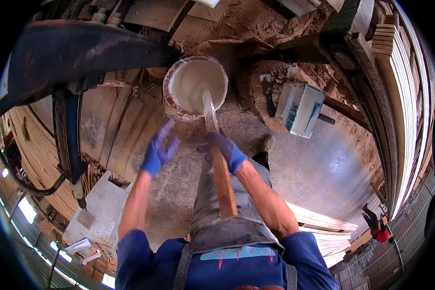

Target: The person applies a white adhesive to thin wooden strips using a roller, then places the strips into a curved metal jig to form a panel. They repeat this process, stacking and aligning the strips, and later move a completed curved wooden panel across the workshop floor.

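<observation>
My right hand (pixel 227 151), in a blue-purple glove, is wrapped round a flat wooden stick (pixel 222 181). The stick's far end is coated whitish and reaches over the near rim into a round bucket (pixel 168 92). Creamy white stuff (pixel 191 83) fills the inside of that bucket, and reddish-brown and white crust covers its rim. The stick's bare near end points back at my grey apron (pixel 205 212). My left hand (pixel 160 147), gloved alike and slightly blurred, hovers left of the stick and just short of the bucket, fingers spread, holding nothing.
A dark metal beam (pixel 92 46) runs in from the left toward the bucket. Right of the bucket lies a clear-and-teal box (pixel 302 108) on the dusty floor. Stacked boards (pixel 401 96) line the far right, with more boards (pixel 324 227) nearer. A person in red (pixel 382 234) is at the right.
</observation>
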